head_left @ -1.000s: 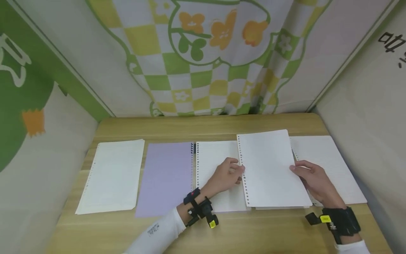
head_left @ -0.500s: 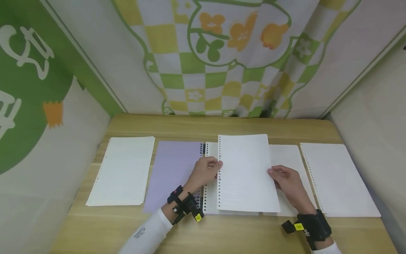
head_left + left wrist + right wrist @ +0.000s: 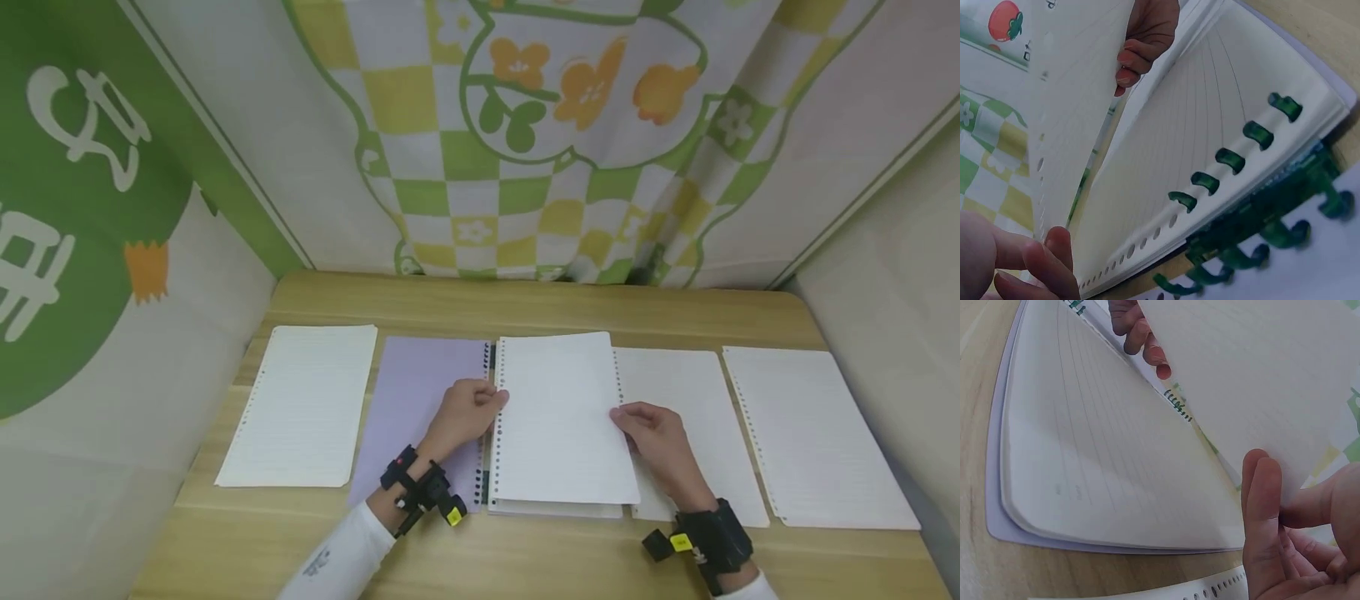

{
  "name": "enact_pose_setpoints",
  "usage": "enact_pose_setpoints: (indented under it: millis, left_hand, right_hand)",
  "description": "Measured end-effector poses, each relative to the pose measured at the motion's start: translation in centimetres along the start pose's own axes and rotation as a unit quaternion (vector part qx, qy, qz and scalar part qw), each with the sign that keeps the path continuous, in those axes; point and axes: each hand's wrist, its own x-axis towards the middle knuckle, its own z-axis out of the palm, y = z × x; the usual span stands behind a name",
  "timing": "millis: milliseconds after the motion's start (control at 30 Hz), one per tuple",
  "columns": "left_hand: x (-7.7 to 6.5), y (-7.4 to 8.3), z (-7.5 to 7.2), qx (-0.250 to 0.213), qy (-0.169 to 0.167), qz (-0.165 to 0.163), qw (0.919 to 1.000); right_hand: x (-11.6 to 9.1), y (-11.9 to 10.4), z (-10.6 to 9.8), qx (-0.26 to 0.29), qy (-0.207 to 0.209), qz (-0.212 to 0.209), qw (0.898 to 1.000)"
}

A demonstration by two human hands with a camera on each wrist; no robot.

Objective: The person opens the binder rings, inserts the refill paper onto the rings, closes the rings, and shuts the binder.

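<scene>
A lined, punched sheet of loose-leaf paper (image 3: pixel 558 417) is held up over the right half of an open ring binder; one sheet or several, I cannot tell. My left hand (image 3: pixel 465 414) pinches its punched left edge, and my right hand (image 3: pixel 660 446) pinches its right edge between thumb and fingers. Below it, in the left wrist view, lie the binder's lined pages (image 3: pixel 1166 131), with open-ended green rings (image 3: pixel 1230 161) through some holes. The raised paper stands apart from these pages in the right wrist view. The binder's purple cover (image 3: pixel 420 375) lies flat on the left.
Lined paper (image 3: pixel 311 400) lies left of the binder. To its right are another punched stack (image 3: pixel 690 392) and a further one (image 3: pixel 825 433) near the right wall. A wooden table (image 3: pixel 525 554) carries everything, with a checked curtain (image 3: pixel 525 200) behind it.
Both hands have carried the loose-leaf paper leftward, from above the stack on the right to above the binder's right half, and lowered it. The head view has shifted too.
</scene>
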Motion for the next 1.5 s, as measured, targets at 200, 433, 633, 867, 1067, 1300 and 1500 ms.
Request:
enact_pose_setpoints:
  millis: [200, 433, 633, 867, 1067, 1300, 1500]
  left_hand:
    - [-0.1, -0.1, -0.1, 0.013, -0.002, -0.01, 0.9999]
    - [-0.5, 0.2, -0.4, 0.119, 0.049, 0.027, 0.9913]
    - [0.0, 0.8, -0.7, 0.294, -0.002, 0.132, 0.9466]
    - [-0.2, 0.8, -0.2, 0.361, -0.054, 0.131, 0.9219]
    - [-0.4, 1.1, 0.0, 0.353, -0.059, 0.124, 0.9254]
    - [-2.1, 1.3, -0.7, 0.329, -0.046, 0.151, 0.9309]
    - [-5.1, 0.5, -1.3, 0.329, -0.052, 0.211, 0.9189]
  right_hand:
    - [0.0, 0.0, 0.2, 0.004, -0.003, 0.006, 1.0]
    - [-0.1, 0.1, 0.6, 0.004, -0.009, 0.016, 1.0]
    - [-0.1, 0.4, 0.8, 0.0, -0.007, 0.018, 1.0]
    - [-0.2, 0.6, 0.8, -0.004, -0.01, 0.023, 1.0]
    - [0.1, 0.8, 1.0, -0.005, -0.01, 0.019, 1.0]
    - [0.3, 0.8, 0.8, -0.01, -0.013, 0.014, 1.0]
    - [0.4, 0.6, 0.5, -0.019, -0.013, 0.004, 1.0]
